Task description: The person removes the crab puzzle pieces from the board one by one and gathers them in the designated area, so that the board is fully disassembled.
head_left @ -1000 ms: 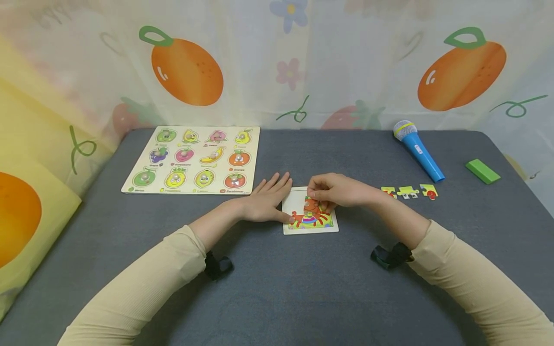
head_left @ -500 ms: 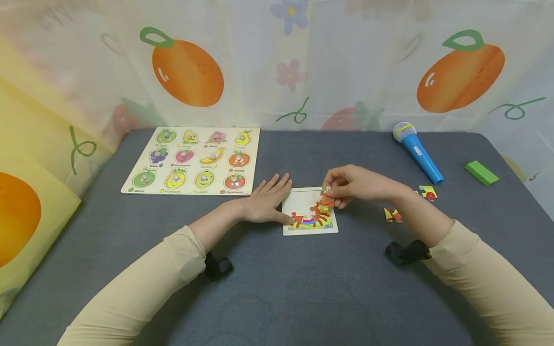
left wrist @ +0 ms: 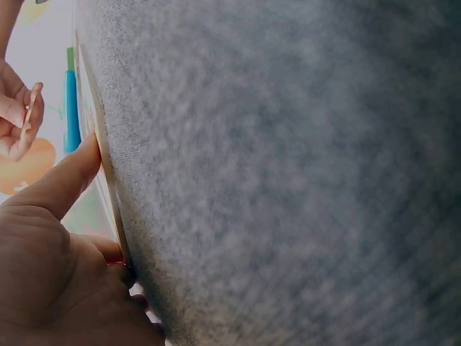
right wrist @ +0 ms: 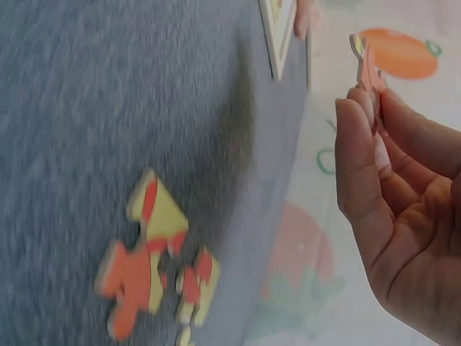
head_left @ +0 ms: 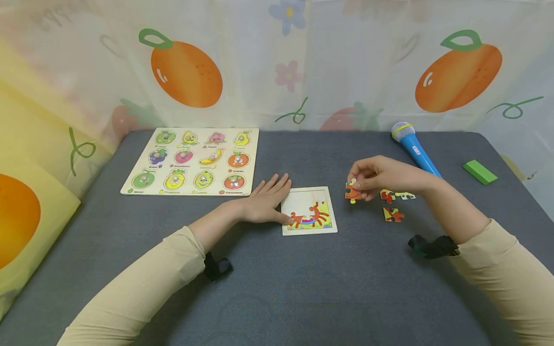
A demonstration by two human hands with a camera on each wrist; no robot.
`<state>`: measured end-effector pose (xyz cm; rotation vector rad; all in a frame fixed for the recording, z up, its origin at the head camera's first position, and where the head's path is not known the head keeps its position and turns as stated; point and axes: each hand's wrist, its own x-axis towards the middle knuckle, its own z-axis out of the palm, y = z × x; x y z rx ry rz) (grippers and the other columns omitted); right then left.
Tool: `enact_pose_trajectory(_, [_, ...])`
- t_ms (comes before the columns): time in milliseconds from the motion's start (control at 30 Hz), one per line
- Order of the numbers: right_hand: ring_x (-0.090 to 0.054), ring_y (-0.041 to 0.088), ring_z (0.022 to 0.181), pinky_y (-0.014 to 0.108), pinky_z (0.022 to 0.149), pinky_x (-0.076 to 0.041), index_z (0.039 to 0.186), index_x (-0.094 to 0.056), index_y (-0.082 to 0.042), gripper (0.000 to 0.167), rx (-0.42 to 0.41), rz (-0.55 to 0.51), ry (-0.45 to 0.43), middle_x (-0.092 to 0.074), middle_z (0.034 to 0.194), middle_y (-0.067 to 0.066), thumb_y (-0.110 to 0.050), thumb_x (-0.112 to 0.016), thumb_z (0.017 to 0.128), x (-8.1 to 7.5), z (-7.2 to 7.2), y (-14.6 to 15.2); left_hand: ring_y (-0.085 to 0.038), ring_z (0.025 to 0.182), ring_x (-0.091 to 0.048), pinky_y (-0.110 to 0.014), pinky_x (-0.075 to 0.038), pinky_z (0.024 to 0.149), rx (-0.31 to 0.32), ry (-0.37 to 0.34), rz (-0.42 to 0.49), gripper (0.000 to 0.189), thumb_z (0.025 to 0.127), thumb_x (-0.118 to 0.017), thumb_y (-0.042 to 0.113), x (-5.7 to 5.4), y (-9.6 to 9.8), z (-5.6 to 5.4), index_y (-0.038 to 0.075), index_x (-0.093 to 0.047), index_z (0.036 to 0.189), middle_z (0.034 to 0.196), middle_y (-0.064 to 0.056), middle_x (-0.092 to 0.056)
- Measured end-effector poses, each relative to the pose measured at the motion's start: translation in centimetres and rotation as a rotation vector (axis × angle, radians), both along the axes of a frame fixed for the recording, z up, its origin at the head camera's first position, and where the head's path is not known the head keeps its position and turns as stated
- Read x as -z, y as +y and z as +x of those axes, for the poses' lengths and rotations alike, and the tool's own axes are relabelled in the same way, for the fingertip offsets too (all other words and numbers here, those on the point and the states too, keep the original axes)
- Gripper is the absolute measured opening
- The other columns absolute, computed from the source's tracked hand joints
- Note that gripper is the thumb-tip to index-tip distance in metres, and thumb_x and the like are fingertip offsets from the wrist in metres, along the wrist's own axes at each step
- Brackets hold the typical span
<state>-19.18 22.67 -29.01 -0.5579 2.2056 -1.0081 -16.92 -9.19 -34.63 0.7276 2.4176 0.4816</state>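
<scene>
My right hand (head_left: 381, 177) pinches an orange and yellow jigsaw piece (head_left: 352, 192) between thumb and fingers, raised above the table in the right wrist view. To its left lies a small puzzle tray (head_left: 296, 197), its lower part filled with pieces of a red animal and a rainbow arc, its upper part bare. My left hand (head_left: 265, 201) lies with fingers spread at the tray's left side, thumb on the tray's edge. Under and beside my right hand are loose jigsaw pieces, among them a red and yellow piece (head_left: 393, 215); the forearm hides some.
A fruit knob puzzle board (head_left: 195, 161) lies at the back left. A blue toy microphone (head_left: 415, 149), partly behind the right arm, and a green block (head_left: 480, 172) are at the back right. A fruit-printed curtain (head_left: 242, 57) hangs behind the grey table (head_left: 277, 288).
My right hand has moved right, away from the tray, carrying the orange piece out of it. The spot it occupied now shows bare tray. My left hand stays in place.
</scene>
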Motion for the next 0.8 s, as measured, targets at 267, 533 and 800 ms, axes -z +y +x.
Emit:
enact_pose_trajectory(267, [-0.068,0.021,0.082,0.036,0.077,-0.060,0.114,-0.059,-0.001,0.023,0.023,0.025,-0.021,-0.064,0.091,0.009,-0.017,-0.059,0.099,-0.4,-0.2,2.4,-0.025,0.155,0.020,-0.050,0.010,0.126,0.014,0.003,-0.001,0.098,0.093,-0.059,0.049,-0.3,-0.1,0.2,0.009,0.001,0.160,0.168,-0.005,0.016])
enact_pose_trajectory(533, [-0.070,0.020,0.081,0.037,0.078,-0.061,0.117,-0.057,0.003,0.026,0.039,0.042,-0.051,-0.066,0.091,0.007,-0.017,-0.059,0.099,-0.4,-0.3,4.3,-0.027,0.156,0.019,-0.051,0.009,0.126,0.021,0.021,0.001,0.098,0.093,-0.060,0.048,-0.4,0.0,0.3,0.008,0.000,0.159,0.168,-0.006,0.014])
enact_pose_trajectory(800, [-0.069,0.018,0.082,0.035,0.077,-0.060,0.115,-0.058,0.002,0.027,0.030,0.081,-0.090,-0.067,0.093,0.006,-0.019,-0.061,0.098,-0.2,-0.4,6.2,-0.027,0.155,0.019,-0.052,0.009,0.126,0.018,0.011,0.003,0.099,0.093,-0.060,0.049,-0.5,-0.1,0.3,0.008,0.001,0.159,0.168,-0.006,0.015])
